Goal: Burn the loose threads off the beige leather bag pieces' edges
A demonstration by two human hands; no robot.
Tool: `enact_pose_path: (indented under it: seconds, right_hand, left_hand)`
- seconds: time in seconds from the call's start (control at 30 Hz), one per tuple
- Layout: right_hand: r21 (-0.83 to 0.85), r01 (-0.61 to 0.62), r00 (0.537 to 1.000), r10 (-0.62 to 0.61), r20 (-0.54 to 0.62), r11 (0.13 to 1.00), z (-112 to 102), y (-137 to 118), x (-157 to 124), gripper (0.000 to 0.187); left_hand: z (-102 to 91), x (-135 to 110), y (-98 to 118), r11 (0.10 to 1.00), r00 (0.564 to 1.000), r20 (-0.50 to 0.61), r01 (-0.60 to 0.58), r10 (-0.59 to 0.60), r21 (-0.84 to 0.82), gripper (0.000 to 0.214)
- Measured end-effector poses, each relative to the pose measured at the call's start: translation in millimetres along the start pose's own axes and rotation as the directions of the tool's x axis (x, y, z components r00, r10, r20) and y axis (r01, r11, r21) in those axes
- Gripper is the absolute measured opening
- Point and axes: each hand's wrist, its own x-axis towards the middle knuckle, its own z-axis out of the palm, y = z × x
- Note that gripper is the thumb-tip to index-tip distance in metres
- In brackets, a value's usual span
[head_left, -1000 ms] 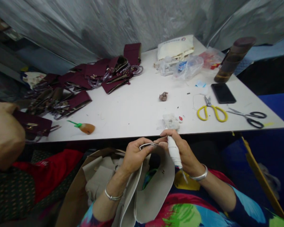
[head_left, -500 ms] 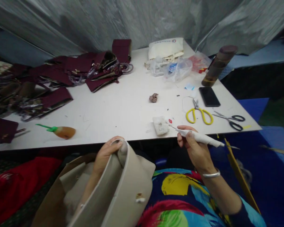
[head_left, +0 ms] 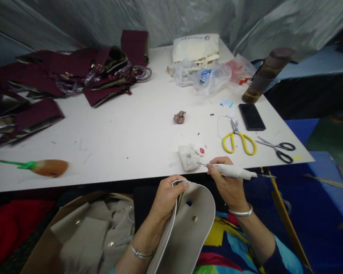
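Observation:
A beige leather-like bag piece [head_left: 185,228], its flap curved and a small metal fitting on it, is pinched at the edge by my left hand [head_left: 168,194] in front of the table. My right hand [head_left: 227,186] grips an awl-like tool [head_left: 234,172] with a white-wrapped handle and a thin metal point at each end. Its left tip is at the right edge of a stained whitish pad [head_left: 188,161]; whether it touches cannot be made out. A small white item with a red mark [head_left: 201,150] lies beside the pad.
Yellow-handled scissors [head_left: 240,142], black-handled scissors [head_left: 282,148], a phone [head_left: 252,117] and a bottle [head_left: 267,76] are at right. Maroon bags [head_left: 71,70] pile up at left, behind a green-nozzled orange bottle [head_left: 51,168]. A box below holds beige pieces [head_left: 85,236].
My left hand has moved right with the bag piece, which has turned to show its inner side and fitting. The awl tip has come down to the pad. The view has shifted right.

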Motion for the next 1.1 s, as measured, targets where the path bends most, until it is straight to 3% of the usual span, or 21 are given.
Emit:
enact_pose_path:
  seconds: [0.2,0.37,0.6,0.73,0.87,1.0,1.1]
  right_hand:
    - [-0.004,-0.046,0.995,0.046,0.090,0.999,-7,-4,6,0.018]
    - [0.159,-0.131,0.982,0.107,0.154,0.979,-15,3,5,0.020]
    - [0.183,-0.210,0.977,0.197,0.086,0.960,-15,-1,8,0.024]
    - [0.285,-0.250,0.968,0.237,0.080,0.926,-12,1,8,0.027]
    - [0.344,-0.220,0.974,0.223,0.033,0.913,-10,7,8,0.030]
    - [0.291,-0.168,0.985,0.171,0.015,0.942,-11,15,7,0.035]
    - [0.300,-0.189,0.980,0.197,0.005,0.935,-10,19,8,0.031]
  left_hand:
    - [3.4,7,1,0.996,0.993,0.108,0.044,-0.053,0.080,0.028]
    - [-4.3,11,3,0.996,0.986,0.139,0.087,-0.090,0.029,0.034]
    - [-3.9,12,2,0.993,0.981,0.161,0.106,-0.112,0.047,0.036]
    - [-3.2,11,4,0.994,0.984,0.143,0.096,-0.103,0.055,0.037]
    - [-2.8,10,4,0.994,0.984,0.154,0.077,-0.088,0.078,0.035]
    - [-2.0,9,5,0.994,0.984,0.152,0.078,-0.090,0.079,0.035]
    - [-1.8,9,4,0.994,0.985,0.135,0.099,-0.105,0.051,0.035]
